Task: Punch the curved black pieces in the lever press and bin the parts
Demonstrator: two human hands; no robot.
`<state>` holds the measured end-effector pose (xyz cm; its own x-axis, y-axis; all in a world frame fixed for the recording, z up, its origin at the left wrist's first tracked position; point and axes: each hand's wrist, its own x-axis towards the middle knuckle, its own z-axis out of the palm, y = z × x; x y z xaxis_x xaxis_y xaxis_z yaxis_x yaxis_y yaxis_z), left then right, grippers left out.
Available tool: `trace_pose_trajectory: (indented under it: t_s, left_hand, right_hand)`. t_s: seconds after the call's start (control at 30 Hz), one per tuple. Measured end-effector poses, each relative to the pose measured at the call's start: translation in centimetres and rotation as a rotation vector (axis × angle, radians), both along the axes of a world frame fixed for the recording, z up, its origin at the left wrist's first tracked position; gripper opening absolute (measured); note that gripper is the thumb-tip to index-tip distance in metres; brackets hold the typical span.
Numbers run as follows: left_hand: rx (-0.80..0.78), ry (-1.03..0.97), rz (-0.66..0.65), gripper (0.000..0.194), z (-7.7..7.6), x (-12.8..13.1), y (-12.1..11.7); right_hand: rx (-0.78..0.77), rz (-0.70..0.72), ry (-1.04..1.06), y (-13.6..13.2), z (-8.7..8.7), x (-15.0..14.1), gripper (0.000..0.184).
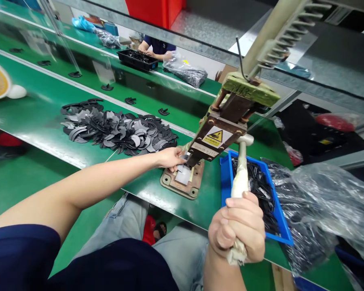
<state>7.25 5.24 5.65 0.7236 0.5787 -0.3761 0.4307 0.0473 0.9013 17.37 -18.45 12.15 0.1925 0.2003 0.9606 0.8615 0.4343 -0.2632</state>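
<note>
A small hand press (230, 117) with a yellow warning label stands on a metal base plate (182, 182) at the near edge of the green bench. My right hand (238, 230) is wrapped round the press lever (241, 178), which is bound in white tape. My left hand (170, 157) reaches to the base plate and pinches a small dark curved piece (183, 158) under the press head. A pile of dark crescent-shaped pieces (118, 129) lies on the bench to the left of my left hand.
A blue tray (227, 178) with black parts sits right of the press, beside clear plastic bags (327, 202). Single dark pieces ride the green conveyor (79, 60) beyond. Across it, another person's hands (150, 50) work at a black tray (136, 58).
</note>
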Motion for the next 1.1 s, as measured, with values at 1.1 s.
trace_pose_trajectory:
  t_s: [1.1]
  left_hand:
    - [1.223,0.157,-0.121,0.048,-2.6,-13.2,0.3]
  right_hand:
    - [0.277,-0.026,-0.022,2.9,-0.3,0.7,0.048]
